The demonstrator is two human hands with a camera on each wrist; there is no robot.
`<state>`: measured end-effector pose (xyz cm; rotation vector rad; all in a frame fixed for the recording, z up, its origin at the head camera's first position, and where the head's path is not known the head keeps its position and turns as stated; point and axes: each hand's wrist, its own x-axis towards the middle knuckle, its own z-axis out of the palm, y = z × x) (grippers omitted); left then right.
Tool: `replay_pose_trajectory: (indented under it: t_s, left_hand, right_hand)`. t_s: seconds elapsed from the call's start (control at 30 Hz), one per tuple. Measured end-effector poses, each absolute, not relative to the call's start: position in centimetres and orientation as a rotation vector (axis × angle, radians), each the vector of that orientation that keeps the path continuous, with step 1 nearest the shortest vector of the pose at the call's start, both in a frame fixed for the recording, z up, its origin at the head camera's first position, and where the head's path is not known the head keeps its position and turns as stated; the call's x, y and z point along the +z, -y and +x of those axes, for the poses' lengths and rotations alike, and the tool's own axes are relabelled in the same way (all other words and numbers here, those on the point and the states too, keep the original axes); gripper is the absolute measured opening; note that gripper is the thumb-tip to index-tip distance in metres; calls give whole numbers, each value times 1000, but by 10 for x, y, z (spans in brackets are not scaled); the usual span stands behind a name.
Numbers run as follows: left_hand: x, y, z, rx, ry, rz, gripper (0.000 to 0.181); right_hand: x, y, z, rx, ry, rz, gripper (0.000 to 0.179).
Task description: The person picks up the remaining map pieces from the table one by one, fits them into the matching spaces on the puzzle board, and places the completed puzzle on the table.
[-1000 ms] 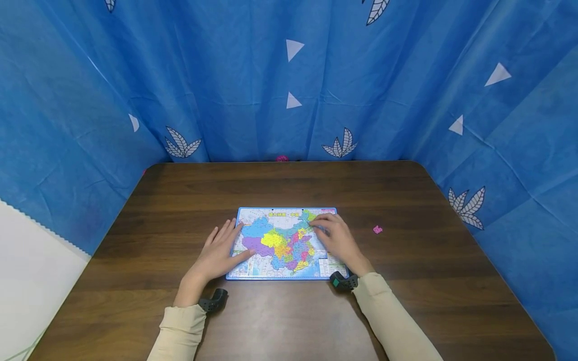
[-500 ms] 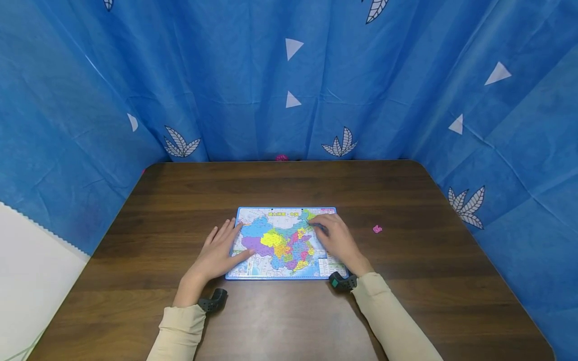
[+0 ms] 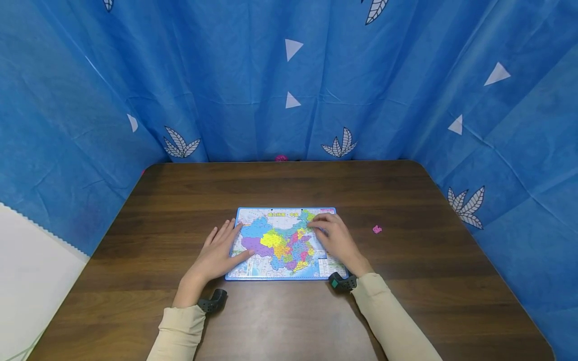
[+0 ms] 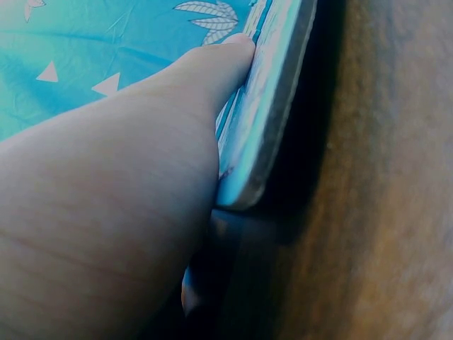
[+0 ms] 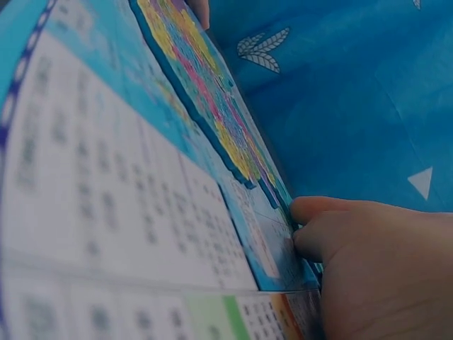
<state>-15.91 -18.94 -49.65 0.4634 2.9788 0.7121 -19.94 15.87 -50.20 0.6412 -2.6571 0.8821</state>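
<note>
A map puzzle board (image 3: 259,272) with a blue border and brightly coloured province pieces lies flat on the table. My left hand (image 3: 218,253) rests on its left side with fingers spread, the thumb reaching onto the map. In the left wrist view, that thumb (image 4: 230,53) lies over the board's edge. At the upper right of the map, my right hand (image 3: 337,239) pinches at a small puzzle piece with thumb and index finger; the fingertips mostly hide it. The right wrist view shows those fingertips (image 5: 311,209) close together low against the board, beside the raised pieces.
A loose pink puzzle piece (image 3: 377,229) lies on the brown wooden table (image 3: 180,190), right of the board. Blue curtains (image 3: 253,75) with white triangles and leaf prints hang behind and beside the table. A pink object (image 3: 281,158) shows at the table's back edge.
</note>
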Motion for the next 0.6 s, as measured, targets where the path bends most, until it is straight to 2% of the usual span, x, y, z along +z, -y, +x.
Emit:
replay_pose_trajectory:
  t_s: [0.3,0.6]
  left_hand:
    - [-495,189,-158,717,-2975,468,93]
    - [-495,189,-158,718,-2972,461,93]
  right_hand:
    - [-501,-158,-200,907,2659,624,19]
    - [-501,-157,-198,960,2703,544,32]
